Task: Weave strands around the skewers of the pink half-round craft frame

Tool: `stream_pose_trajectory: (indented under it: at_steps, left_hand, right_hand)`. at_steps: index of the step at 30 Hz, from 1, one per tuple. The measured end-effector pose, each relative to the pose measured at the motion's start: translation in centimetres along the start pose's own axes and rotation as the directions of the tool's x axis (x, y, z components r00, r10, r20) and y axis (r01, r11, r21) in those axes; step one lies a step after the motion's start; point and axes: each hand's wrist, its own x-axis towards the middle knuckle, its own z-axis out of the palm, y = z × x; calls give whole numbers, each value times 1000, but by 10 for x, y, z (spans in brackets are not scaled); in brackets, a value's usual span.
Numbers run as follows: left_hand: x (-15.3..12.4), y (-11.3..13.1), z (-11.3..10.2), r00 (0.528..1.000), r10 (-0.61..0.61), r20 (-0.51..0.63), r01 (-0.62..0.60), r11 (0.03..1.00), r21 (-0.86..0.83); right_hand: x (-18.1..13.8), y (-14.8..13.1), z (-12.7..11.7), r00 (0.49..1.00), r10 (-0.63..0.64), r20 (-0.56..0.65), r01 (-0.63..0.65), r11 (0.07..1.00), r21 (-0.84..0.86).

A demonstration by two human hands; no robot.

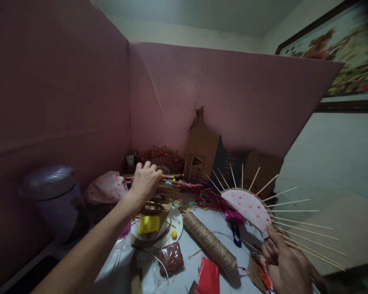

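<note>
On the right, my right hand (286,257) grips the lower corner of a half-round craft piece (247,208). White cloth with pink dots covers its face, and thin wooden sticks (297,226) fan out from its curved rim. My left hand (147,179) reaches over the pile at the back, its fingers curled down and their tips hidden. Beneath and beside it lie a bundle of thin sticks (170,204), scissors (155,204) and pins with coloured heads (176,178). Whatever the left fingers hold, if anything, is out of sight.
A roll of twine (210,243) lies mid-table beside a red packet (208,275), a brown packet (171,258) and a yellow piece (149,224). Coloured yarn (210,196) and torn cardboard (202,151) stand behind. A lidded bin (59,204) is left; pink panels (227,98) enclose the back.
</note>
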Motion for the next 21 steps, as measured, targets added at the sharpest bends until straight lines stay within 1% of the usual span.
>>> stream_pose_trajectory:
  at_steps: [4,8,11,15,18,21]
  left_hand:
    - [26,-18,4,996,-77,-37,78,997,14]
    - [48,-28,12,977,-195,-87,196,981,8]
    - [58,-34,24,959,-273,-71,273,962,-13]
    - [63,-42,44,933,-360,21,360,931,-51]
    - [60,-44,53,927,-369,73,374,925,-71]
    - [48,-37,55,928,-364,79,370,927,-69]
  right_hand:
    - [-1,0,1,1000,-19,-11,19,1000,-6]
    - [1,1,-1,999,-25,35,25,1000,-15]
    - [1,2,-1,999,-39,34,40,999,-28]
    - [3,2,-2,998,-56,27,56,998,4]
    - [4,3,-2,998,-55,39,54,998,8]
    - [4,3,-3,998,-48,28,49,998,-28]
